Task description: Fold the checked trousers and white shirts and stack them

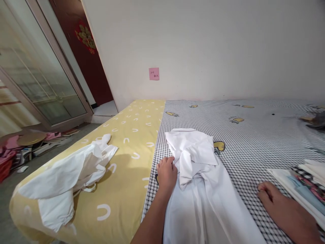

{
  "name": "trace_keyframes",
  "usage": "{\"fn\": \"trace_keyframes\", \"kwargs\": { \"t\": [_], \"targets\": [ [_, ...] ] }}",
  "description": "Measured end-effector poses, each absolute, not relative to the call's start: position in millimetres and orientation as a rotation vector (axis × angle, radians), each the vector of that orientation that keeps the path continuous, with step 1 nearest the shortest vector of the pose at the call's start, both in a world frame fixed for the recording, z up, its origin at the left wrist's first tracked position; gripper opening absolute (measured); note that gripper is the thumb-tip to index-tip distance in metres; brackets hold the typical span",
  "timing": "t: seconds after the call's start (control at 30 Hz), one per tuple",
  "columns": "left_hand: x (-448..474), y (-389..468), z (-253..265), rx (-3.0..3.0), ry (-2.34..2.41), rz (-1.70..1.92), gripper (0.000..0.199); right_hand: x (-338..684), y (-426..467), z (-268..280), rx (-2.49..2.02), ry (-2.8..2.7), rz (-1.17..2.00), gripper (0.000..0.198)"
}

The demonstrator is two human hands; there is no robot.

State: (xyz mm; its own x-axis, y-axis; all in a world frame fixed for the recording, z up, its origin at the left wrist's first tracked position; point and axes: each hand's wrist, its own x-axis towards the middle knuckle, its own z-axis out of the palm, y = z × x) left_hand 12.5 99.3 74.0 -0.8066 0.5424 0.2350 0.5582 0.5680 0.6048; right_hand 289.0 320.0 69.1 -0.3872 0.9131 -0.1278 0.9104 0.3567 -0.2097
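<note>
Left hand (167, 173) touching creased, bunched white garment (198, 147), hold unclear, right hand (284, 208) free

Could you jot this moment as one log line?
left hand: at edge of white garment | right hand: near folded cloths | garment on: checked sheet

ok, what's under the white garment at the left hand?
Checked sheet shows on both sides; a yellow printed motif peeks out at right. Anything directly beneath the white garment is covered.

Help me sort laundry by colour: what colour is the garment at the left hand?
The garment is plain white, shown best in the head view.
</note>
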Motion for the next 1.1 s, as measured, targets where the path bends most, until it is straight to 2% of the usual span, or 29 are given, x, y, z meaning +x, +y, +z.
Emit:
{"fn": "trace_keyframes", "kwargs": {
  "t": [0.1, 0.2, 0.33, 0.57, 0.67, 0.77, 0.97, 1.1],
  "targets": [
    [11, 98, 74, -1.025, -2.756, -1.05, 0.05, 289, 322, 67, -1.699, -2.552, 0.391, 0.027],
    [10, 96, 75, -1.08, -2.739, -1.108, 0.056, 288, 322, 67, -1.72, -2.519, 0.415, 0.022],
    [8, 96, 74, -1.048, -2.743, -1.216, 0.052, 288, 324, 65, -1.763, -2.489, 0.434, 0.016],
    [3, 108, 78, -0.894, -2.8, -1.102, 0.025, 290, 325, 64, -1.729, -2.509, 0.428, 0.018],
    [1, 113, 79, -0.844, -2.819, -1.053, 0.031, 290, 322, 67, -1.711, -2.524, 0.408, 0.023],
    [0, 117, 79, -0.782, -2.828, -1.038, 0.02, 287, 319, 70, -1.725, -2.54, 0.368, 0.028],
    [0, 119, 77, -0.78, -2.796, -1.064, 0.013, 286, 316, 72, -1.763, -2.578, 0.316, 0.031],
    [-4, 117, 78, -0.796, -2.776, -1.118, 0.026, 287, 317, 71, -1.77, -2.571, 0.306, 0.032]
  ]
}}
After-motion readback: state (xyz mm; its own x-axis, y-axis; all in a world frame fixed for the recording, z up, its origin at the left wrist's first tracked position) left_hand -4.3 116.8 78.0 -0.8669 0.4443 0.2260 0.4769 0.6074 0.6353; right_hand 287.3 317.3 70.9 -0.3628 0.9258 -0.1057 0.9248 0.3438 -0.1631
